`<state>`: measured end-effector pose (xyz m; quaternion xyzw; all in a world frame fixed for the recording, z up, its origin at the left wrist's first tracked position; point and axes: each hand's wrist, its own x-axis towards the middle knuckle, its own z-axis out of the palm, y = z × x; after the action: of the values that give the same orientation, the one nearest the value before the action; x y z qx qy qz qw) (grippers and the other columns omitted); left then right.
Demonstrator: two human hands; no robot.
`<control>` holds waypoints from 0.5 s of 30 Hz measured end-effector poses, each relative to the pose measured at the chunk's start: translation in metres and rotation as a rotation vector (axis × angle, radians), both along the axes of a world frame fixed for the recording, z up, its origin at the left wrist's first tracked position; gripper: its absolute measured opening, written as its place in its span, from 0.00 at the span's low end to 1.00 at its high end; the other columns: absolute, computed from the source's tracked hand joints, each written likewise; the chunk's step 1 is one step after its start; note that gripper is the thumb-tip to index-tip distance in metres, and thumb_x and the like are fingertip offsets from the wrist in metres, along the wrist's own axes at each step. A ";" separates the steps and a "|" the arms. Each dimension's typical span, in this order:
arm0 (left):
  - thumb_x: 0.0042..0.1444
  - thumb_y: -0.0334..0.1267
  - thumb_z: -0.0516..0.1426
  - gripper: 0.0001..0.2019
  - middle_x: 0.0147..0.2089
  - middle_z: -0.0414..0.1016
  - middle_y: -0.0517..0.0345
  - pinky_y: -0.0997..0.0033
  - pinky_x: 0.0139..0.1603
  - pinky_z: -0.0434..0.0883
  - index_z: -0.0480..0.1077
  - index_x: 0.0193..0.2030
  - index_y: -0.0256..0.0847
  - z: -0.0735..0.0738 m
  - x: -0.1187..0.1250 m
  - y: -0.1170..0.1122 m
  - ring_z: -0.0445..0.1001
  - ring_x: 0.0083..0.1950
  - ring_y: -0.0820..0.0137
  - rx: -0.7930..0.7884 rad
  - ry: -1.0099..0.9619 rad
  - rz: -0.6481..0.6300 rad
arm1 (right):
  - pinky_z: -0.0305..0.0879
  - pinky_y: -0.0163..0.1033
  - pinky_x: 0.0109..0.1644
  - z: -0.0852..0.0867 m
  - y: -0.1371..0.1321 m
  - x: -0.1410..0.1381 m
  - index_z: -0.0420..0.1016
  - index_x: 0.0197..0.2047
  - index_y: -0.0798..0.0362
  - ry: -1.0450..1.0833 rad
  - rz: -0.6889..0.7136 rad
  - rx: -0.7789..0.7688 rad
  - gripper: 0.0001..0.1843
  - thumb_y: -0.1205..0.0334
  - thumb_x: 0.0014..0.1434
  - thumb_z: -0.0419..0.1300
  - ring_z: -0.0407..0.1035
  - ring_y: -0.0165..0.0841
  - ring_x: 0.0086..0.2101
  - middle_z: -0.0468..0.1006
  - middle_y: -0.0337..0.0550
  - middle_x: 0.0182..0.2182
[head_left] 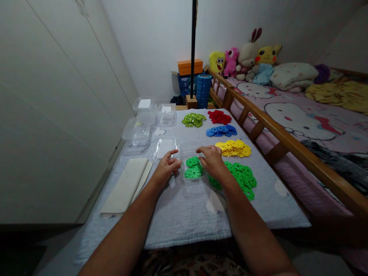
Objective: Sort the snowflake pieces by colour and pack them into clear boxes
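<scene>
A clear plastic container (181,177) stands at the middle of the table, with several green flower-shaped discs (193,170) overlapping inside it. My left hand (167,167) is at its left wall, fingers apart; whether the fingertips press on the plastic I cannot tell. Over the right rim reaches my right hand (212,160), its index finger and thumb spread beside the discs, with nothing visible between them. A larger pile of green discs (243,177) lies right of the container, partly behind my right forearm. Just beyond my left hand is a clear lid (165,145).
Piles of yellow (234,148), blue (221,131), red (220,117) and lime-green pieces (193,120) lie along the right and far side. Clear containers (137,129) stand at the back left. Folded beige sheets (126,186) lie at left. A wooden bed rail (258,124) borders the right.
</scene>
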<state>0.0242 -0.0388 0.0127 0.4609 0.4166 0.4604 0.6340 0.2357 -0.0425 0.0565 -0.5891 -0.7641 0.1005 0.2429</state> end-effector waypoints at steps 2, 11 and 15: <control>0.50 0.41 0.67 0.32 0.24 0.64 0.71 0.78 0.23 0.59 0.62 0.60 0.40 0.000 0.000 0.000 0.59 0.22 0.79 0.000 0.002 0.001 | 0.55 0.50 0.57 0.002 0.000 0.018 0.78 0.48 0.49 0.048 -0.048 0.008 0.13 0.69 0.61 0.59 0.67 0.44 0.50 0.81 0.48 0.46; 0.48 0.41 0.67 0.31 0.25 0.65 0.71 0.78 0.23 0.59 0.64 0.59 0.40 0.003 0.001 -0.001 0.60 0.21 0.79 -0.018 -0.002 0.007 | 0.58 0.49 0.55 -0.011 -0.030 0.077 0.78 0.40 0.48 -0.085 -0.093 -0.089 0.06 0.64 0.58 0.63 0.67 0.44 0.49 0.79 0.45 0.46; 0.49 0.41 0.67 0.31 0.25 0.65 0.71 0.78 0.23 0.58 0.64 0.58 0.40 0.004 0.001 -0.001 0.59 0.21 0.79 -0.022 -0.009 -0.001 | 0.56 0.53 0.58 -0.025 -0.046 0.068 0.78 0.42 0.46 -0.178 -0.035 -0.084 0.10 0.61 0.55 0.67 0.63 0.48 0.54 0.75 0.46 0.54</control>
<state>0.0249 -0.0397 0.0165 0.4523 0.4184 0.4576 0.6411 0.3039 -0.0883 0.0317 -0.6185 -0.7675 0.0756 0.1506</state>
